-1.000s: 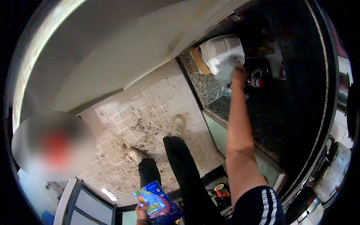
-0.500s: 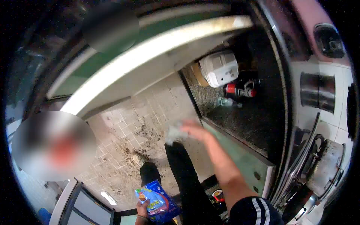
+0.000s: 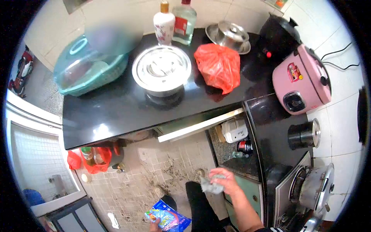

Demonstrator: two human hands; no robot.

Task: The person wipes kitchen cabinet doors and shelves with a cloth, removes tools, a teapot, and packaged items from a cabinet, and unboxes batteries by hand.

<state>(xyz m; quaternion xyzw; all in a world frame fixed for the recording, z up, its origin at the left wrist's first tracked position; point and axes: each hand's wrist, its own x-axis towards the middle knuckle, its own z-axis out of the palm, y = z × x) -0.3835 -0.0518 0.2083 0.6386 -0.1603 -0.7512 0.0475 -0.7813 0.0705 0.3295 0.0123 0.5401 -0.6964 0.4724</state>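
Note:
My left hand [image 3: 154,225] is closed on the edge of a shiny blue printed plastic packet [image 3: 169,217], low in the view near my legs. My right hand [image 3: 226,181] grips a crumpled pale grey cloth [image 3: 211,186], held out over the floor beside the open cupboard. Its fingers are bent around the cloth. Inside the cupboard are a white plastic container [image 3: 235,130], a dark bottle with a red label [image 3: 244,146] and a clear bottle [image 3: 239,154] lying down.
The black counter [image 3: 112,112] carries a lidded metal pot [image 3: 162,71], a red plastic bag [image 3: 218,67], a teal basket [image 3: 92,73] and a pink rice cooker [image 3: 299,83]. A pot [image 3: 315,187] stands on the stove at right. Dark dirt marks the tiled floor [image 3: 135,181]. A cupboard door [image 3: 201,125] stands open.
My view has tilted up, bringing the countertop into sight. Relative to the cupboard, my right hand stays near its opening with the cloth. The packet is still in my left hand.

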